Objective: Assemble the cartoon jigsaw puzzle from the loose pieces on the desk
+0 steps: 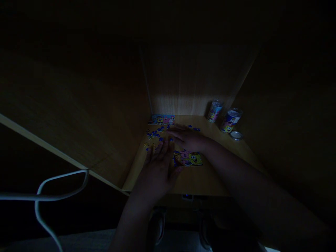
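Loose jigsaw puzzle pieces [155,133], mostly blue with some yellow, lie scattered on the wooden surface [194,182]. My left hand [156,168] rests palm down with its fingers spread, fingertips at the near edge of the pieces. From the right my right hand [187,137] reaches across with fingers stretched out flat, beside the same pieces. What lies under its palm is hidden. Just below that hand is a partly assembled puzzle [188,158] with a yellow and a pink cartoon figure. Behind the pieces lies a flat cartoon picture [162,119].
Two cartoon-printed cans, a farther can [215,111] and a nearer can [231,120], stand at the back right. A round metal lid [236,135] lies before them. Wooden panels enclose the left, back and right. A white cable [61,199] loops at lower left. The scene is dim.
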`<state>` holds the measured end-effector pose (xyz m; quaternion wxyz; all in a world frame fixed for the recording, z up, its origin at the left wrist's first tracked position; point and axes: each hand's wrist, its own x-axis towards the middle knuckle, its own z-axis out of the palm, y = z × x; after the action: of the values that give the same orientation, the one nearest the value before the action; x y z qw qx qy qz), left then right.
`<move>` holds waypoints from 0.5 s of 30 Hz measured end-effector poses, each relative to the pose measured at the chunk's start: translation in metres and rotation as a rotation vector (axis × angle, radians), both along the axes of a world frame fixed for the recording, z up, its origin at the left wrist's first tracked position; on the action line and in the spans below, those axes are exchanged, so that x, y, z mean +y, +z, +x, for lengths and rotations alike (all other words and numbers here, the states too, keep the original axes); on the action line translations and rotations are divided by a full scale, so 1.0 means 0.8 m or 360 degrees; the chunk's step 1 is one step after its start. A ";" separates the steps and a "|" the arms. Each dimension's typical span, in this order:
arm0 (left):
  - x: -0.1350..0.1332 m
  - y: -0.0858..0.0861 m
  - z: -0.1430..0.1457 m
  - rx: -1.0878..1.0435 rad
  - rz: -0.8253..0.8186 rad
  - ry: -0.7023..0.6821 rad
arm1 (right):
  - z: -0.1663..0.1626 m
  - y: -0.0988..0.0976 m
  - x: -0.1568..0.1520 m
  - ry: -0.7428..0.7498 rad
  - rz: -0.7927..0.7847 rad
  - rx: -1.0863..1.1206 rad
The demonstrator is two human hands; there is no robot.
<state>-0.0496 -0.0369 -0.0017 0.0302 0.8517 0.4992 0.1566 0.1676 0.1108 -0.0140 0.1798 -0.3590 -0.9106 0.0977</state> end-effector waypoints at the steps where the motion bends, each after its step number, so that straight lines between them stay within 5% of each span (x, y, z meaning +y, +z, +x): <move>1: 0.000 0.001 0.001 -0.0011 -0.0004 -0.0040 | 0.000 0.000 0.002 -0.0029 0.0015 0.0016; 15: 0.003 0.001 0.007 -0.0408 0.0100 -0.0037 | 0.034 0.020 0.014 -0.0210 -0.0136 0.0233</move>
<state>-0.0441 -0.0348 -0.0010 0.0688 0.8309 0.4762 0.2795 0.1945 0.1221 0.0022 0.2363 -0.4175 -0.8644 0.1504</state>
